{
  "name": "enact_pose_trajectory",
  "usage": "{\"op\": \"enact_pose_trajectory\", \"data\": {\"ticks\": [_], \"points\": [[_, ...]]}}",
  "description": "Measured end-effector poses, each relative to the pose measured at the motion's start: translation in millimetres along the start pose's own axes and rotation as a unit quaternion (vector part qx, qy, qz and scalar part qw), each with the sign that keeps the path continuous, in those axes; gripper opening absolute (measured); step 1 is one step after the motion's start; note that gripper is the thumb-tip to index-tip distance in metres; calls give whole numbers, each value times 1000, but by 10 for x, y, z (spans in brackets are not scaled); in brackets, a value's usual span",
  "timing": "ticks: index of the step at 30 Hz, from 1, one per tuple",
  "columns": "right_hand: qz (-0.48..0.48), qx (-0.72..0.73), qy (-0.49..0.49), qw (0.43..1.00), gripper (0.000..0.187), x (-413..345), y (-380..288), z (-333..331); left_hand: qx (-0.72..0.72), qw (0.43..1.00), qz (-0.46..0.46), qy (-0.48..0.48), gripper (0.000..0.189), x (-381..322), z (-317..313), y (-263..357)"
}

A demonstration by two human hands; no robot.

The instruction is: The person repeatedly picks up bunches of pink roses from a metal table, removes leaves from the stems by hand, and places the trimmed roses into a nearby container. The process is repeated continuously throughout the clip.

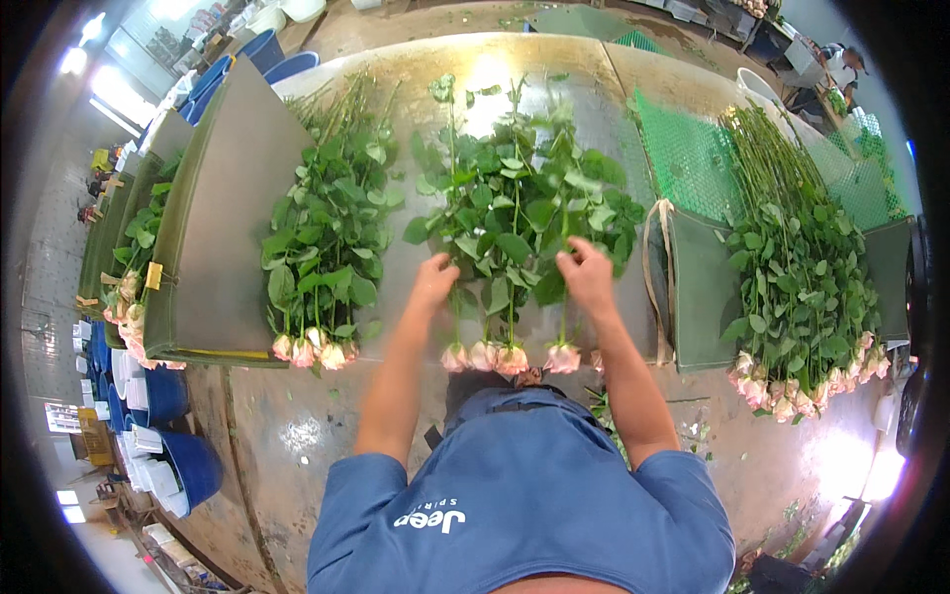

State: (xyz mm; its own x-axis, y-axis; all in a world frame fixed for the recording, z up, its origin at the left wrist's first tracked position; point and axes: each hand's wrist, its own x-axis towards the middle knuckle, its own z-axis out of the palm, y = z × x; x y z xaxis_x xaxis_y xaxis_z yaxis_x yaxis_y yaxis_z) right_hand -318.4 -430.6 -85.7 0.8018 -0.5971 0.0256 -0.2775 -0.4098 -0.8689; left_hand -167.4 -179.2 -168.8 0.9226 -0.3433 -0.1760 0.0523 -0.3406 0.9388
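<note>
Long-stemmed pale pink roses (511, 360) lie before me in a loose row on the metal tabletop (401, 286), with their blooms toward me. My right hand (588, 275) has thumb and fingers pinched on the stem of a rose (562, 358) to the right of this row. At the row's left side, my left hand (434, 284) has curled fingers beside the stem of the leftmost rose (455, 358); whether it grips the stem is unclear. Green leaves (512, 215) overlap and hide much of the stems.
Another rose bunch (323, 252) lies left, beside an upright panel (237, 200). To the right, a large rose bunch (801, 282) rests over green mesh (686, 156) and a dark green sheet (701, 289). Blue buckets (189, 464) stand low at left. A person (842, 67) is at far right.
</note>
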Motion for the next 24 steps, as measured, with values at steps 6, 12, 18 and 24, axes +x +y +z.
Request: {"op": "enact_pose_trajectory", "data": {"ticks": [6, 12, 18, 24], "points": [[15, -110, -47, 993, 37, -20, 143, 505, 95, 995, 7, 15, 31, -19, 33, 194], [24, -144, -33, 989, 32, -24, 33, 628, 161, 986, 48, -16, 37, -5, 60, 328], [-29, -85, -81, 993, 33, -110, 22, 740, 166, 980, 78, -82, 37, 72, 235, 376], [-27, 29, -127, 991, 36, -158, -67, 765, -158, 953, -196, -166, 42, -87, 329, 687]]}}
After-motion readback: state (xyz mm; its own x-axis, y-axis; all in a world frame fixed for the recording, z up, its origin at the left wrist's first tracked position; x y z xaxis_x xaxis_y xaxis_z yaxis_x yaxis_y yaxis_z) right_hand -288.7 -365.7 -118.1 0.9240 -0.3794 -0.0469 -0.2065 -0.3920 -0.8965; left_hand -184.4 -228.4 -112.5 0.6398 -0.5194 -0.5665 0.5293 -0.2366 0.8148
